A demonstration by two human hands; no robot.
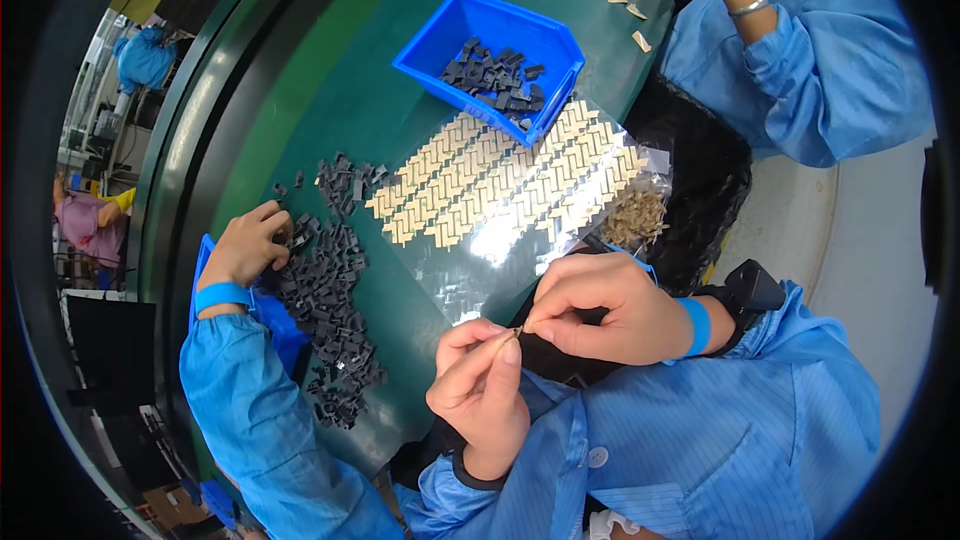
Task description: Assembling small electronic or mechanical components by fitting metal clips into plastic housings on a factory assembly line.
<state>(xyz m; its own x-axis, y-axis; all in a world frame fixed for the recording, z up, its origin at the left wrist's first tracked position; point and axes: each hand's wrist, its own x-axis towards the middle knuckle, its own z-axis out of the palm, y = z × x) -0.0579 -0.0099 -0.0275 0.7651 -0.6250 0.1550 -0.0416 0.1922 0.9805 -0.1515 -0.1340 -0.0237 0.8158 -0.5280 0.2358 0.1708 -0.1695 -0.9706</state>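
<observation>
My left hand (482, 390) and my right hand (612, 312) meet fingertip to fingertip near the table's edge. Between them they pinch a small dark piece (517, 332), too small and covered to make out fully. Just beyond my hands lies a clear plastic sheet (440, 285) carrying rows of beige stickers (510, 175). To the left, small dark grey plastic parts (335, 280) are heaped on the green table (390, 410). Another person's hand (252, 245) reaches into that heap from the left.
A blue bin (560, 40) holding dark parts stands beyond the sheet, overlapping its edge. Beige scraps (636, 218) are piled right of the sheet. A second blue bin (285, 335) is partly hidden by the left person's arm. Another person's sleeve (800, 70) shows at the far right.
</observation>
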